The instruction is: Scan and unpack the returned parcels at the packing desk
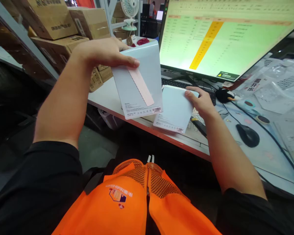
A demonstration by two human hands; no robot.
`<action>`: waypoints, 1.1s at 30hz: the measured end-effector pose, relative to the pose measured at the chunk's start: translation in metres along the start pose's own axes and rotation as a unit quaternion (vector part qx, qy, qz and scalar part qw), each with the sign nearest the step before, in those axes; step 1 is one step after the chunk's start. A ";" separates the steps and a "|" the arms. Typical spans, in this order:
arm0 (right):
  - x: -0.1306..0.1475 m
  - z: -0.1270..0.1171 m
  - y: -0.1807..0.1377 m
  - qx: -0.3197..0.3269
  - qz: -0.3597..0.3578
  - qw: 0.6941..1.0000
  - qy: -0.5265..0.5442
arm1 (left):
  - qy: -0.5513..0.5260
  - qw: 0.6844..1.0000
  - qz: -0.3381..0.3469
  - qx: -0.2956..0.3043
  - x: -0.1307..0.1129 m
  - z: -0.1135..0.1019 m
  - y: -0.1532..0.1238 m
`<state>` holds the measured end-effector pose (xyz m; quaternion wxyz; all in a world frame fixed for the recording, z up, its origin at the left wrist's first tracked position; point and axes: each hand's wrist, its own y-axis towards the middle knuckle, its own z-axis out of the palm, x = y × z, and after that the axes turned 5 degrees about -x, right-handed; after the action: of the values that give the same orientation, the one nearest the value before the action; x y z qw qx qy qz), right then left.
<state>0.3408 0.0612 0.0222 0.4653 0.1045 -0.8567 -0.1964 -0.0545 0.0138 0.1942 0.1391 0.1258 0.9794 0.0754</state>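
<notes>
My left hand grips a flat pale white box by its top edge, thumb on the face towards me. Down that face runs a pink strip with a wavy edge; small print and a barcode line the bottom. Lower and to the right, my right hand is closed on the upper right corner of a similar pale box, also printed with a barcode at its foot. This second box is tilted above the desk's front edge, partly behind the first. Fingers behind both boxes are hidden.
A monitor showing a spreadsheet stands behind the boxes, with a keyboard below it. A black mouse and cables lie right, beside clear plastic packaging. Cardboard cartons fill the left shelf; a small fan is behind.
</notes>
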 end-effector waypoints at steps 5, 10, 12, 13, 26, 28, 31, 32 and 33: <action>0.000 0.003 0.001 0.008 -0.004 1.000 0.006 | -0.007 1.000 -0.011 0.001 -0.005 -0.004 -0.005; 0.000 0.004 0.003 0.019 -0.014 1.000 -0.004 | 0.011 1.000 -0.026 0.001 -0.004 -0.004 -0.004; -0.001 0.004 0.003 0.022 -0.013 1.000 -0.006 | -0.002 1.000 -0.019 0.000 -0.002 -0.004 -0.003; -0.001 0.005 0.003 0.022 -0.011 1.000 -0.006 | -0.006 1.000 -0.016 0.002 -0.001 -0.004 -0.003; 0.004 -0.051 -0.017 -0.003 0.091 0.907 -0.412 | -0.157 0.981 -0.012 0.111 -0.034 0.043 0.043; -0.002 -0.084 -0.039 0.019 0.168 0.844 -0.509 | -0.154 0.980 -0.024 0.124 -0.046 0.053 0.054; -0.014 -0.113 -0.070 0.093 0.267 0.798 -0.533 | -0.155 0.979 -0.025 0.129 -0.060 0.063 0.071; -0.018 -0.116 -0.078 0.113 0.287 0.792 -0.527 | -0.156 0.979 -0.020 0.129 -0.063 0.066 0.077; -0.022 -0.115 -0.086 0.126 0.300 0.789 -0.521 | -0.158 0.979 -0.015 0.131 -0.067 0.069 0.081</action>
<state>0.4487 -0.0356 0.0251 -0.0335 -0.2177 -0.9747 0.0382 0.0457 0.0815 0.1607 0.2757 0.1385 0.9481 -0.0762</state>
